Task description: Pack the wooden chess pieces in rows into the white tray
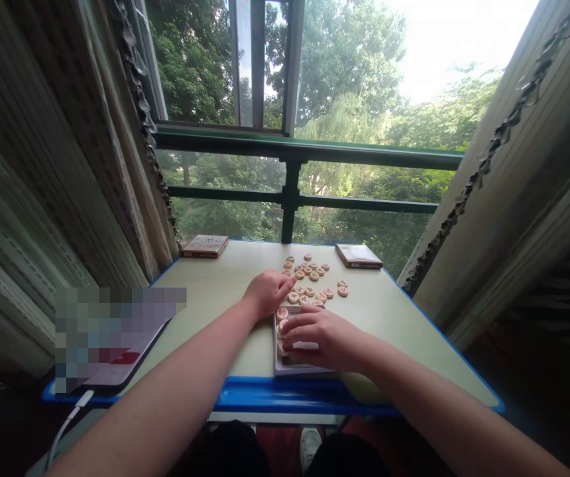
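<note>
There are two hands, one shallow white box (pixel 276 344) and many small round pieces. In the box I count at least three pieces (pixel 282 313); more may be hidden under the fingers. On the light surface (pixel 205 305) beyond the box lie about two dozen loose pieces (pixel 314 275), but they overlap, so I cannot give the exact number. Two of them lie apart at the right side of this group.

The box is at the near edge of the surface, around its middle. Its long axis seems to run away from the person, although its right wall is mostly covered. The pieces inside make a row along the left wall, in the same direction, and the farthest one shows a red sign on its upward face.

The right hand (pixel 315 336) reaches over the box with bent fingers, touching the row; I cannot tell if it grips a piece. The left hand (pixel 268 293) is half curled beside the loose pieces and hides some of them; whether it holds one, I cannot tell.

Two flat cases (pixel 204 246) (pixel 358 256) lie at the far corners. At the left is one flat device (pixel 148 344), partly blurred, with one white cable (pixel 69 421) near it.
</note>
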Motion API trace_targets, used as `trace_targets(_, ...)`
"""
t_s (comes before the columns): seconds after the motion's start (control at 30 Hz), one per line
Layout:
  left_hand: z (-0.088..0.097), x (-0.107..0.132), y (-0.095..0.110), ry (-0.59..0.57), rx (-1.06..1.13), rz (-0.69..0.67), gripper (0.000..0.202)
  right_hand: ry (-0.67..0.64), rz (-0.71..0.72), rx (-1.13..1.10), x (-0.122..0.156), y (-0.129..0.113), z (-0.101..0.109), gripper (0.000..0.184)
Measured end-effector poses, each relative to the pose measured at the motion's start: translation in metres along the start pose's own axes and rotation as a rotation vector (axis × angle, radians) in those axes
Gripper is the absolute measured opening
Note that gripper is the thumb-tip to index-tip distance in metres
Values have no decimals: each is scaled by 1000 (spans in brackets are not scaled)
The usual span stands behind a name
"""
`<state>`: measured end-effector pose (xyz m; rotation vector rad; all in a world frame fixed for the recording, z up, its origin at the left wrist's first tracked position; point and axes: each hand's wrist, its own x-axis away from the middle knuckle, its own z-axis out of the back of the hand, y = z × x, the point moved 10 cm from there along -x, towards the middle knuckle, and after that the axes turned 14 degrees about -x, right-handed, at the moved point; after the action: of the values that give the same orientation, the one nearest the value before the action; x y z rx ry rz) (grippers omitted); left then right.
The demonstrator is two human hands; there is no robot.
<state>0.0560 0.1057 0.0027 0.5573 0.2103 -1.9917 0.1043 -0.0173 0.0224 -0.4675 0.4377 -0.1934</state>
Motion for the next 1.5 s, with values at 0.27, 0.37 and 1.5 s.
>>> trace_targets(0.27, -2, -2, -2, 1, 0, -3, 55, 66, -66, 54, 4, 8, 4, 13)
trace_targets(0.37, -3, -2, -3, -2, 10, 0, 56, 131, -95, 28, 5, 13, 12, 13)
trace_targets(1.5, -2, -1, -14, 27, 106, 91, 51, 106, -131, 31, 5, 17, 14, 12)
